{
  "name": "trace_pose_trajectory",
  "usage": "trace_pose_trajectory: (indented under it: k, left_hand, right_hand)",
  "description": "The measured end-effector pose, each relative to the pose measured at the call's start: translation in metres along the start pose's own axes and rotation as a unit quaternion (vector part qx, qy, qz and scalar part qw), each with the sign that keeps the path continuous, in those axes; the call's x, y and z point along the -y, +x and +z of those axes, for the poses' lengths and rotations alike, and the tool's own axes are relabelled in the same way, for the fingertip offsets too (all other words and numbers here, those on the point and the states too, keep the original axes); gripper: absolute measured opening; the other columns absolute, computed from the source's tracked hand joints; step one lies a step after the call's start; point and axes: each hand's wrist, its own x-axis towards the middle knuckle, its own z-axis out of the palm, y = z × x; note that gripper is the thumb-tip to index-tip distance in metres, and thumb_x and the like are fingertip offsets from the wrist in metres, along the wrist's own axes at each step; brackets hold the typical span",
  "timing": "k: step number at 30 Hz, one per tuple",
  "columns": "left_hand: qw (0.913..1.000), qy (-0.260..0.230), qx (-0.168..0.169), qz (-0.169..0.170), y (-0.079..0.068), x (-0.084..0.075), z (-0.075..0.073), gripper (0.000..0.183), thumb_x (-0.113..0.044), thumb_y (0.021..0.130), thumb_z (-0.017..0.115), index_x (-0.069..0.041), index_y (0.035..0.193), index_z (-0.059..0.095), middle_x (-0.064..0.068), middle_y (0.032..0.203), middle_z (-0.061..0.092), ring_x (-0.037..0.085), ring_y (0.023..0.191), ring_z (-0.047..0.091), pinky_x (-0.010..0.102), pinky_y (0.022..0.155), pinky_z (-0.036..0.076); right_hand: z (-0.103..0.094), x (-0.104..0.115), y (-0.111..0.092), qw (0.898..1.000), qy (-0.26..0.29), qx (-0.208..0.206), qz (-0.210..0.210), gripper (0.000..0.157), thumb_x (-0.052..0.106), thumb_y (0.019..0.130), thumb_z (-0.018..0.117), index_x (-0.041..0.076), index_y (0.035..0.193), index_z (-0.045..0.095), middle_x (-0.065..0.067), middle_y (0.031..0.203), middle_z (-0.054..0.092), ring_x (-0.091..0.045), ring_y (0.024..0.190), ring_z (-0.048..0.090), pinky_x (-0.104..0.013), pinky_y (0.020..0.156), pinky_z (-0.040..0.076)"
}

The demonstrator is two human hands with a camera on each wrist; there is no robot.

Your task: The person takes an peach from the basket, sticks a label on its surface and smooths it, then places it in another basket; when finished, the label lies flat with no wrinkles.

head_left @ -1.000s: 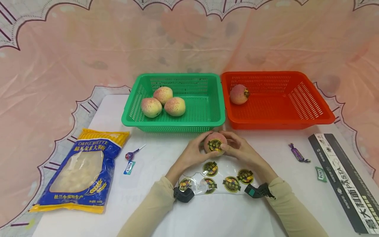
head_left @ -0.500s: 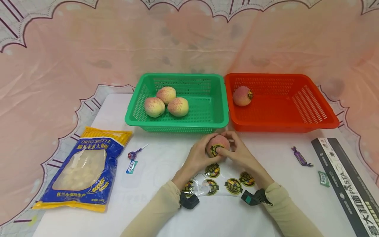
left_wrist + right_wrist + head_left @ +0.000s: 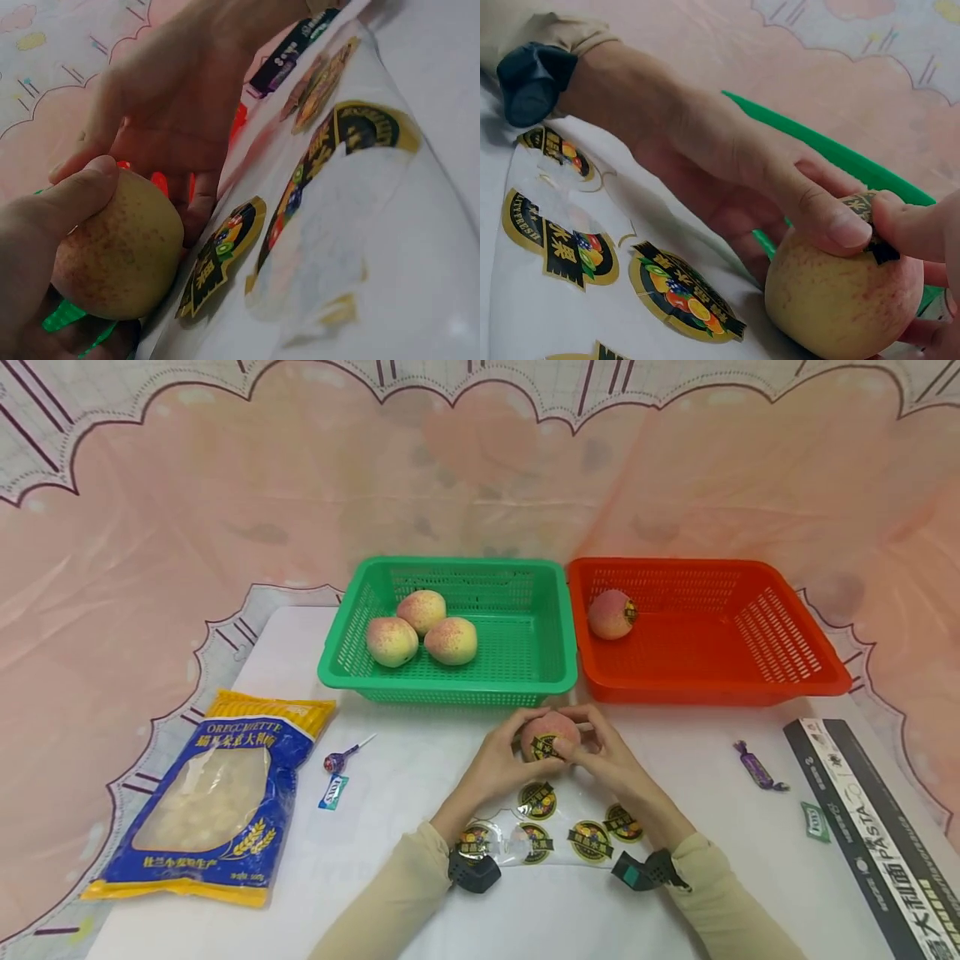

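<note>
Both hands hold a pink and yellow peach [image 3: 553,725] just in front of the baskets. A black and gold fruit sticker [image 3: 542,747] lies on its near side. The left hand [image 3: 495,764] grips the peach from the left, its thumb [image 3: 844,225] on the sticker in the right wrist view. Curled round the other side is the right hand [image 3: 611,756], whose thumb [image 3: 907,229] presses the sticker's edge. Beneath the hands lies a clear-backed sheet [image 3: 558,839] bearing several more such stickers. One peach [image 3: 611,614] with a sticker sits in the red basket [image 3: 720,693].
Three peaches [image 3: 422,612] without visible stickers lie in the green basket [image 3: 450,687]. At left are a blue pasta bag [image 3: 210,802], a lollipop [image 3: 335,762] and a small green-white packet [image 3: 333,792]. At right lie a purple-wrapped candy [image 3: 757,767], a green packet [image 3: 814,822] and a long pasta box [image 3: 870,835].
The right thumb has slid leftward over the sticker on the peach. Both hands keep their hold. The head view has shifted slightly.
</note>
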Motion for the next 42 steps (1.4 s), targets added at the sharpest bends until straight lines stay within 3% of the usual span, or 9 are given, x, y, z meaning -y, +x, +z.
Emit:
trace_pose_trajectory:
  k: [16, 20, 22, 23, 27, 29, 31, 35, 42]
  left_hand:
    - [0.9981, -0.054, 0.027, -0.007, 0.001, 0.010, -0.004, 0.069, -0.047, 0.072, 0.067, -0.032, 0.132, 0.036, -0.012, 0.128, 0.046, 0.009, 0.116, 0.048, 0.029, 0.095, 0.042]
    - [0.9977, -0.066, 0.002, -0.013, -0.001, 0.005, -0.004, 0.067, -0.047, 0.071, 0.068, -0.032, 0.129, 0.040, -0.012, 0.122, 0.051, 0.009, 0.107, 0.054, 0.026, 0.088, 0.046]
    - [0.9970, -0.076, -0.008, -0.004, -0.002, -0.001, -0.006, 0.064, -0.044, 0.071, 0.069, -0.034, 0.128, 0.040, -0.012, 0.121, 0.051, 0.010, 0.106, 0.054, 0.026, 0.086, 0.047]
    - [0.9964, -0.084, -0.012, 0.003, -0.002, -0.007, -0.008, 0.063, -0.041, 0.072, 0.070, -0.034, 0.128, 0.041, -0.012, 0.121, 0.051, 0.011, 0.106, 0.054, 0.027, 0.085, 0.047]
    - [0.9933, -0.102, -0.029, 0.046, -0.007, -0.036, -0.016, 0.062, -0.027, 0.074, 0.071, -0.024, 0.129, 0.043, -0.006, 0.122, 0.052, 0.014, 0.109, 0.051, 0.032, 0.086, 0.048]
    - [0.9911, -0.114, -0.038, 0.058, -0.007, -0.049, -0.019, 0.062, -0.022, 0.074, 0.072, -0.018, 0.129, 0.044, -0.002, 0.122, 0.053, 0.014, 0.109, 0.052, 0.034, 0.085, 0.048]
    - [0.9892, -0.125, -0.046, 0.061, -0.005, -0.059, -0.019, 0.062, -0.022, 0.073, 0.072, -0.017, 0.128, 0.044, -0.001, 0.120, 0.054, 0.011, 0.107, 0.053, 0.032, 0.084, 0.049]
    - [0.9869, -0.135, -0.062, 0.062, 0.005, -0.081, -0.017, 0.061, -0.025, 0.073, 0.072, -0.022, 0.128, 0.045, -0.002, 0.118, 0.056, 0.009, 0.103, 0.055, 0.029, 0.082, 0.051]
    - [0.9819, -0.149, -0.102, 0.056, 0.039, -0.115, -0.013, 0.058, -0.029, 0.074, 0.070, -0.025, 0.126, 0.046, -0.003, 0.116, 0.056, 0.013, 0.100, 0.056, 0.024, 0.080, 0.051]
  right_hand:
    - [0.001, -0.006, 0.000, 1.000, 0.004, -0.013, -0.007, 0.039, 0.032, 0.091, 0.046, 0.025, 0.129, 0.039, -0.006, 0.126, 0.043, -0.025, 0.106, 0.049, -0.034, 0.082, 0.045]
    - [-0.007, -0.009, -0.002, 0.993, 0.098, -0.060, 0.011, 0.046, 0.035, 0.091, 0.045, 0.012, 0.130, 0.038, -0.007, 0.124, 0.048, -0.018, 0.103, 0.054, -0.031, 0.081, 0.050]
    - [-0.014, -0.009, -0.003, 0.966, 0.222, -0.128, 0.019, 0.044, 0.035, 0.089, 0.050, 0.007, 0.122, 0.043, -0.007, 0.113, 0.055, -0.016, 0.095, 0.058, -0.030, 0.078, 0.051]
    - [-0.019, -0.008, -0.004, 0.940, 0.296, -0.168, 0.017, 0.041, 0.034, 0.087, 0.053, 0.006, 0.117, 0.045, -0.006, 0.106, 0.058, -0.016, 0.092, 0.058, -0.031, 0.078, 0.051]
    - [-0.045, -0.003, -0.006, 0.796, 0.517, -0.313, -0.030, 0.030, 0.026, 0.079, 0.065, 0.009, 0.098, 0.049, -0.006, 0.086, 0.055, -0.020, 0.080, 0.055, -0.032, 0.070, 0.050]
    - [-0.058, 0.002, -0.007, 0.740, 0.570, -0.355, -0.046, 0.029, 0.020, 0.079, 0.067, 0.010, 0.097, 0.046, -0.007, 0.086, 0.049, -0.022, 0.079, 0.051, -0.033, 0.070, 0.049]
    - [-0.070, 0.007, -0.007, 0.703, 0.594, -0.387, -0.051, 0.029, 0.016, 0.080, 0.065, 0.011, 0.096, 0.042, -0.006, 0.088, 0.042, -0.021, 0.081, 0.045, -0.033, 0.070, 0.048]
    - [-0.084, 0.015, -0.004, 0.669, 0.611, -0.421, -0.045, 0.028, 0.010, 0.080, 0.064, 0.013, 0.092, 0.038, -0.004, 0.091, 0.037, -0.020, 0.081, 0.039, -0.033, 0.070, 0.045]
    - [-0.086, 0.017, -0.002, 0.652, 0.615, -0.441, -0.054, 0.025, 0.003, 0.083, 0.058, 0.014, 0.098, 0.041, -0.003, 0.102, 0.045, -0.021, 0.093, 0.043, -0.035, 0.079, 0.044]
